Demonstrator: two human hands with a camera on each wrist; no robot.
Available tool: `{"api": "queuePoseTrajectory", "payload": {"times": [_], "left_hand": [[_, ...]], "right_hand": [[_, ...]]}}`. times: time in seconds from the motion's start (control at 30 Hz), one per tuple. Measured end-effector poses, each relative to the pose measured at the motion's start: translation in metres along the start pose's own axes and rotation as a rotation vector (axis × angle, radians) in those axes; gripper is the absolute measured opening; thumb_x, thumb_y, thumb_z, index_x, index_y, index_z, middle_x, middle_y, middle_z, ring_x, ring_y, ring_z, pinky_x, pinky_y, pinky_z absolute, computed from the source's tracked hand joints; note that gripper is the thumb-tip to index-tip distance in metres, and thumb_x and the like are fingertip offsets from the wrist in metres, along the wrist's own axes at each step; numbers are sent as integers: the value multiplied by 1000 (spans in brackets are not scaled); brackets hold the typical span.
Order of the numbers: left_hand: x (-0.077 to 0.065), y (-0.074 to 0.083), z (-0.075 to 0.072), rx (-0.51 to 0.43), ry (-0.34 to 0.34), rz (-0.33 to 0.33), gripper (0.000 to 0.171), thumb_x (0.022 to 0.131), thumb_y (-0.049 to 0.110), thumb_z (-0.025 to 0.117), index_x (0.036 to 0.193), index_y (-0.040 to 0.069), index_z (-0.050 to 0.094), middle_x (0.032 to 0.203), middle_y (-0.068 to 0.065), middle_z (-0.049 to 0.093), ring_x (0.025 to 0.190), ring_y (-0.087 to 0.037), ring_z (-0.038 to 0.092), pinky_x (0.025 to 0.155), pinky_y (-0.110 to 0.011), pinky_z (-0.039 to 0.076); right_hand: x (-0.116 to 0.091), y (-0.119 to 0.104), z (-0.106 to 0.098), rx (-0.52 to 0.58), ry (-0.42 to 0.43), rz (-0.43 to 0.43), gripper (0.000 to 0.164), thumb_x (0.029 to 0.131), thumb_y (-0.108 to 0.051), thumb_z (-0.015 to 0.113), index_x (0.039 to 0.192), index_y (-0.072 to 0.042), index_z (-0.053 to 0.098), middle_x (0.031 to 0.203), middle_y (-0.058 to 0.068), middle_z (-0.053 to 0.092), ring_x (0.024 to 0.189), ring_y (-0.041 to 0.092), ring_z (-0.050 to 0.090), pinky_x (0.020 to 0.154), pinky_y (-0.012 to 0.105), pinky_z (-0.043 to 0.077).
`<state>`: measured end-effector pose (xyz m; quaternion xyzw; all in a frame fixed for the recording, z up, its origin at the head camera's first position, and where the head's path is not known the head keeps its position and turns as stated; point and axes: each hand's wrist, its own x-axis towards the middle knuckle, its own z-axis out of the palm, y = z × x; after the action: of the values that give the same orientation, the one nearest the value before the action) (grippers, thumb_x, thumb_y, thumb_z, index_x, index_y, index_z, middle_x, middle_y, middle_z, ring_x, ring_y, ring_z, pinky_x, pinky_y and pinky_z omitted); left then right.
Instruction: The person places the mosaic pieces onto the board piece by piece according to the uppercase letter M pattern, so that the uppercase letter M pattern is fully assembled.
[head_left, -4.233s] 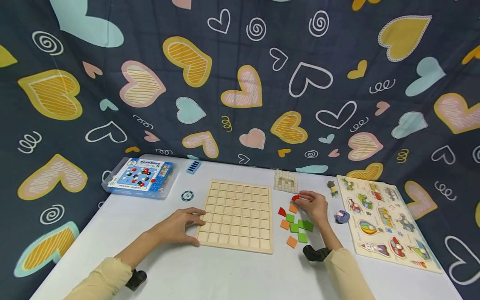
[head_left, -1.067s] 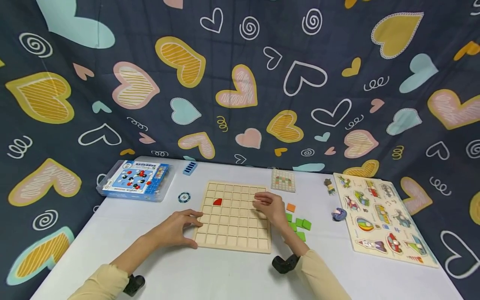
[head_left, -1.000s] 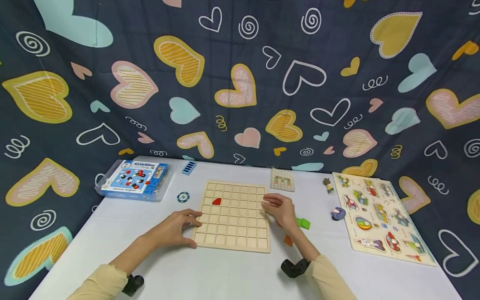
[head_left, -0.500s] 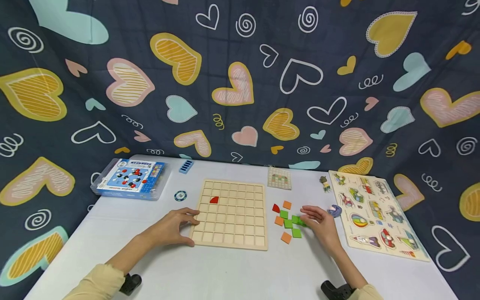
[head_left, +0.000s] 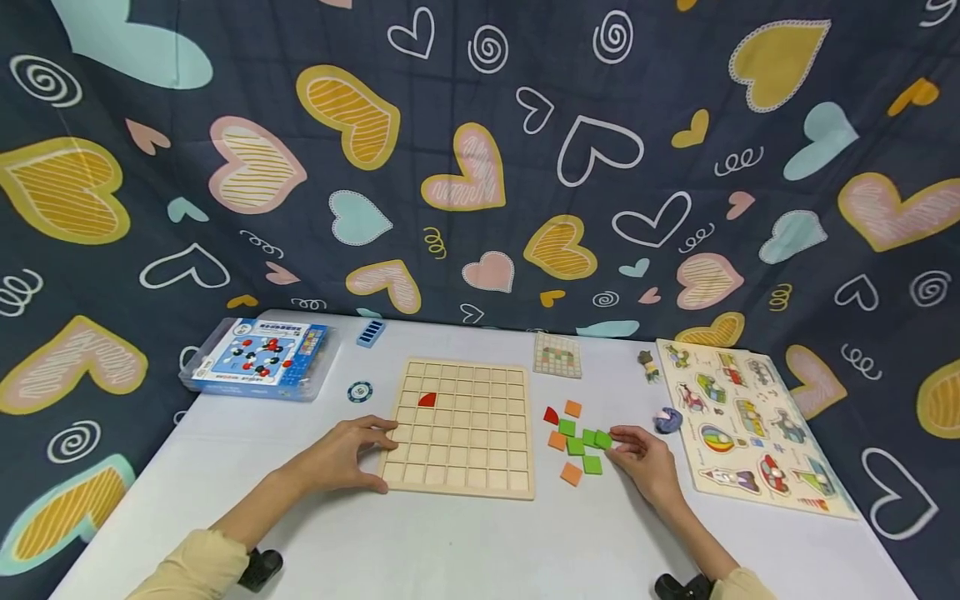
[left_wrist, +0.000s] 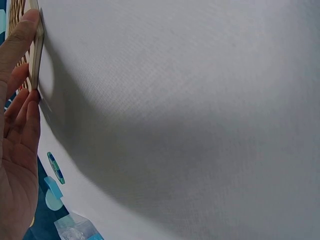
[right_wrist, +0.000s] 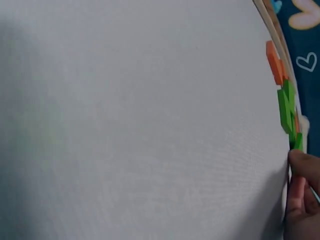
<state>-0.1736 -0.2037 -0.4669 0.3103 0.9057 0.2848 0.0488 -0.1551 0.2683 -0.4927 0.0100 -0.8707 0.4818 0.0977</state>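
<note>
My left hand (head_left: 348,457) rests against the left edge of a wooden grid board (head_left: 480,495). The left wrist view shows its thumb and fingers (left_wrist: 31,117) along the board's rim. A red quarter-circle tile (head_left: 427,400) lies in one of the board's upper-left cells. Right of the board is a loose group of orange and green square tiles, with another red quarter-circle tile (head_left: 551,415) beside them. My right hand (head_left: 647,465) pinches the rightmost green tile (head_left: 603,439) at its right side between thumb and fingertips. In the right wrist view this green tile (right_wrist: 298,142) is partly hidden by the thumb.
Behind the tiles lies a small pattern card (head_left: 557,356). Far right are a picture puzzle board (head_left: 750,433), a small figure (head_left: 648,366) and a purple object (head_left: 667,420). A plastic box (head_left: 258,358), a blue piece (head_left: 371,333) and a round chip (head_left: 360,392) are at left.
A red tile went from the loose group to the board. My right hand then moved right, off the board, to the rightmost green tile. My left hand stayed at the board's edge.
</note>
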Motion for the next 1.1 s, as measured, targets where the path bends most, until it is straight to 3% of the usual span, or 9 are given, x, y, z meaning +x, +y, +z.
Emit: {"api": "queuePoseTrajectory", "payload": {"times": [0.13,0.4,0.7,0.93,1.1], "left_hand": [[0,0,0,-2,-1,1,58,63,38,88,110,8,71,132,-12,56,122,-33,52,101,-51,42],[1,1,0,10,-5,-1,58,62,39,88,108,8,72,130,-11,57,120,-34,52,100,-52,42],[2,-1,0,19,-7,1,59,62,43,87,108,10,72,130,-11,57,120,-34,52,100,-53,43],[5,0,-1,15,-4,-9,59,63,42,87,109,9,72,131,-12,56,121,-35,51,100,-53,42],[4,1,-1,23,-8,-13,59,62,42,88,108,9,72,130,-12,57,121,-35,52,100,-53,43]], "right_hand": [[-1,-3,0,4,28,49,30,79,5,73,108,5,67,101,19,70,74,4,64,64,11,50],[0,-18,4,63,51,121,33,79,9,71,111,8,65,108,24,67,82,19,71,66,12,52],[8,-38,15,121,44,143,33,78,8,72,110,10,65,108,25,67,75,12,70,65,12,53],[19,-48,28,248,0,221,35,81,6,71,115,8,63,114,23,65,82,11,70,69,15,54],[19,-51,46,303,-24,224,36,79,8,72,114,9,63,113,23,66,84,11,68,71,17,55]]}}
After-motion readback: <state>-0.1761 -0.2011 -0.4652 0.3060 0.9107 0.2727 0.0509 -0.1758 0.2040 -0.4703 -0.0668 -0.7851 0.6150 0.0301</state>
